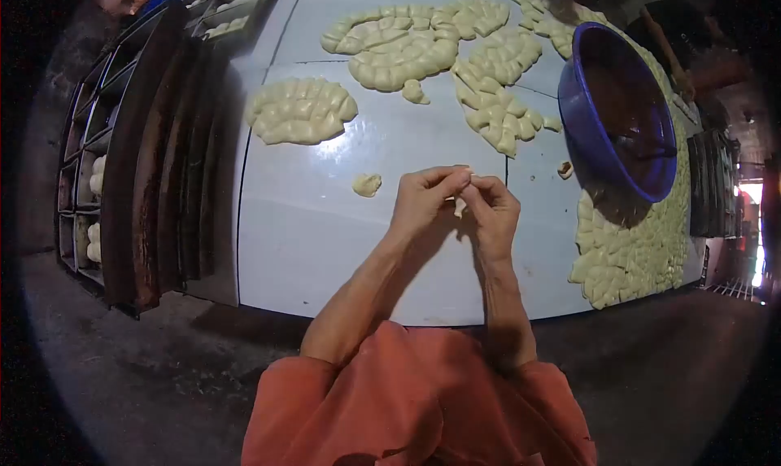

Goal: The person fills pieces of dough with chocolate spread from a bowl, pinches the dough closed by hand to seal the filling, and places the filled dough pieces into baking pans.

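Observation:
Over the white table (325, 246), my left hand (426, 196) and my right hand (494, 214) meet with fingertips pinched together. Between them is a small piece of pale dough (460, 208), mostly covered by the fingers. To the left of my left hand lies a loose lump of dough (367, 185). A small dough piece with brown on it (565, 170) rests to the right of my right hand. Farther off, a cluster of joined dough pieces (301, 111) sits at the left, with a larger dough cluster (404, 55) behind.
A purple basin (576, 112) with a brown mass inside stands at the right, tilted in view. Many dough pieces (626, 254) spread around and below it. Stacked dark trays (130, 157), some compartments holding dough balls (96, 242), stand left of the table. Another dough group (500, 112) lies ahead.

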`<state>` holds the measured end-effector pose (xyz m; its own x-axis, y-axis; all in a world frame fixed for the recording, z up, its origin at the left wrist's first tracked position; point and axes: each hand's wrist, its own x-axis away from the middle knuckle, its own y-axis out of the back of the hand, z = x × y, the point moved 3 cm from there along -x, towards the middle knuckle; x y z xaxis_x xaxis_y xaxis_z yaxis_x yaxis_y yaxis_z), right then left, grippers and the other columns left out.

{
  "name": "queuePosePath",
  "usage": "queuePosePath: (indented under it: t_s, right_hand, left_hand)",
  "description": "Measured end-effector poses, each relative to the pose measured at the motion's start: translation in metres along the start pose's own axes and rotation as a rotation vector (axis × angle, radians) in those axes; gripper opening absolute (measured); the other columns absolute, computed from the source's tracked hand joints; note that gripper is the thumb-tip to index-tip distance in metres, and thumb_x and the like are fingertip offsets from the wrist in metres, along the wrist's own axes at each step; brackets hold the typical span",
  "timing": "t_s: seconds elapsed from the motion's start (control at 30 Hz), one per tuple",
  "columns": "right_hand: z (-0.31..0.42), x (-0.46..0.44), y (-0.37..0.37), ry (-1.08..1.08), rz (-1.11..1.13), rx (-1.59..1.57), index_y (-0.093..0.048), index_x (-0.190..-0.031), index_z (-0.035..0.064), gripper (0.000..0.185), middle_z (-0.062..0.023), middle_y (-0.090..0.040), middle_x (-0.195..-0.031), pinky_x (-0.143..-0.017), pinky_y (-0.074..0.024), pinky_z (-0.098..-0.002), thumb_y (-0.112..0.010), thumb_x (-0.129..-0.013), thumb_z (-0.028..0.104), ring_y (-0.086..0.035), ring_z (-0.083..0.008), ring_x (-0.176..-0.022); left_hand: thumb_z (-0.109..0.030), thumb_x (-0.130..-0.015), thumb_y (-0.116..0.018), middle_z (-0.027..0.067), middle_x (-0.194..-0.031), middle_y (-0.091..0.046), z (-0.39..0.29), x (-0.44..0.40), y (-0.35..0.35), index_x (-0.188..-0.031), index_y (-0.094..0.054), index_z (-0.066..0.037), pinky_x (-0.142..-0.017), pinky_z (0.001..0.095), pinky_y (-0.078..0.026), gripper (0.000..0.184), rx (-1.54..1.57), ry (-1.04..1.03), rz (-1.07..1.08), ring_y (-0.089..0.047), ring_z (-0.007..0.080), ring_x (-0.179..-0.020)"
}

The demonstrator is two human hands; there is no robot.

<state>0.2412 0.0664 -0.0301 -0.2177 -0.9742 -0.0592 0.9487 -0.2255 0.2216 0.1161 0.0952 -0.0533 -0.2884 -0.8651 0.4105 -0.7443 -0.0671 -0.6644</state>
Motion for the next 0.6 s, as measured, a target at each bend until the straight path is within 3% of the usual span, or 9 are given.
queuePosePath:
  t_s: [0.07, 0.13, 0.23, 0.27, 0.33, 0.4, 0.47, 0.5, 0.6]
  right_hand:
    - [0.0, 0.002, -0.002, -0.233, 0.064, -0.333, -0.07, -0.101, 0.0004, 0.014, -0.0003, -0.068, -0.088, -0.073, -0.0476, -0.0236, -0.071, -0.093, 0.012, -0.06, -0.0084, -0.083]
    - [-0.001, 0.009, 0.001, -0.324, 0.112, -0.332, -0.07, -0.106, 0.0, 0.019, -0.0032, -0.069, -0.097, -0.078, -0.0499, -0.0253, -0.073, -0.09, 0.01, -0.061, -0.0101, -0.086]
    - [0.014, 0.015, 0.0, 0.098, 0.259, -0.001, -0.068, -0.12, 0.0027, 0.031, -0.0084, -0.064, -0.117, -0.088, -0.0522, -0.0295, -0.072, -0.089, 0.005, -0.061, -0.0152, -0.097]
    - [0.01, 0.014, 0.001, 0.096, 0.252, 0.002, -0.068, -0.12, 0.0027, 0.031, -0.0084, -0.064, -0.117, -0.088, -0.0522, -0.0295, -0.072, -0.089, 0.005, -0.061, -0.0152, -0.097]
    - [-0.002, 0.01, 0.005, 0.252, 0.223, -0.015, -0.066, -0.126, 0.0063, 0.036, -0.0092, -0.063, -0.115, -0.087, -0.0521, -0.03, -0.07, -0.09, 0.004, -0.061, -0.0168, -0.099]
    - [-0.002, 0.01, 0.004, 0.363, 0.174, -0.013, -0.064, -0.125, 0.0083, 0.034, -0.0107, -0.063, -0.113, -0.084, -0.0527, -0.0303, -0.068, -0.092, 0.004, -0.062, -0.0185, -0.099]
    - [0.011, 0.011, -0.004, 0.433, -0.042, 0.132, -0.063, -0.117, 0.0058, 0.023, -0.0121, -0.064, -0.109, -0.081, -0.0533, -0.031, -0.066, -0.094, 0.005, -0.062, -0.0196, -0.098]
    - [0.013, 0.011, -0.013, 0.423, -0.145, -0.043, -0.061, -0.112, 0.0043, 0.018, -0.0137, -0.065, -0.104, -0.077, -0.0537, -0.0323, -0.066, -0.095, 0.007, -0.064, -0.0224, -0.093]
    - [-0.006, 0.011, -0.018, 0.569, -0.166, 0.178, -0.06, -0.11, 0.003, 0.019, -0.0154, -0.064, -0.101, -0.073, -0.0539, -0.0335, -0.068, -0.095, 0.01, -0.065, -0.0255, -0.086]
  left_hand:
    - [-0.015, -0.091, -0.074, 0.0125, -0.092, -0.069, -0.008, -0.006, 0.01, -0.109, -0.066, 0.009, -0.068, 0.0323, -0.057, 0.032, -0.038, 0.021, 0.041, -0.066, 0.017, -0.076]
    - [-0.018, -0.091, -0.075, 0.0107, -0.089, -0.069, -0.02, -0.005, 0.012, -0.109, -0.067, 0.008, -0.067, 0.0314, -0.056, 0.033, -0.142, 0.124, 0.092, -0.065, 0.0166, -0.075]
    - [-0.02, -0.091, -0.074, 0.0083, -0.091, -0.07, -0.034, 0.003, 0.018, -0.112, -0.069, 0.004, -0.069, 0.0289, -0.055, 0.033, -0.316, 0.098, 0.081, -0.066, 0.0143, -0.078]
    - [-0.02, -0.09, -0.074, 0.0079, -0.092, -0.07, -0.037, 0.003, 0.017, -0.114, -0.069, 0.002, -0.07, 0.0285, -0.055, 0.033, -0.452, 0.06, 0.083, -0.066, 0.0139, -0.079]
    - [-0.021, -0.091, -0.073, 0.0076, -0.096, -0.07, -0.033, 0.016, 0.009, -0.117, -0.069, 0.001, -0.075, 0.0283, -0.057, 0.034, -0.358, 0.05, 0.115, -0.067, 0.0132, -0.084]
    - [-0.021, -0.091, -0.072, 0.0078, -0.1, -0.07, -0.037, 0.026, 0.005, -0.117, -0.069, 0.002, -0.078, 0.0284, -0.057, 0.034, -0.496, -0.099, 0.161, -0.067, 0.0134, -0.087]
    - [-0.019, -0.093, -0.069, 0.0077, -0.103, -0.07, -0.032, 0.022, 0.013, -0.117, -0.069, 0.002, -0.079, 0.0282, -0.058, 0.031, -0.448, -0.087, 0.172, -0.067, 0.0133, -0.091]
    - [-0.017, -0.095, -0.067, 0.0079, -0.104, -0.07, -0.031, 0.022, 0.013, -0.116, -0.068, 0.002, -0.079, 0.0284, -0.058, 0.029, -0.45, -0.088, 0.185, -0.067, 0.0134, -0.091]
    - [-0.013, -0.099, -0.06, 0.0084, -0.106, -0.069, -0.026, 0.023, 0.014, -0.118, -0.067, 0.003, -0.079, 0.0277, -0.057, 0.026, -0.472, -0.082, 0.227, -0.066, 0.013, -0.093]
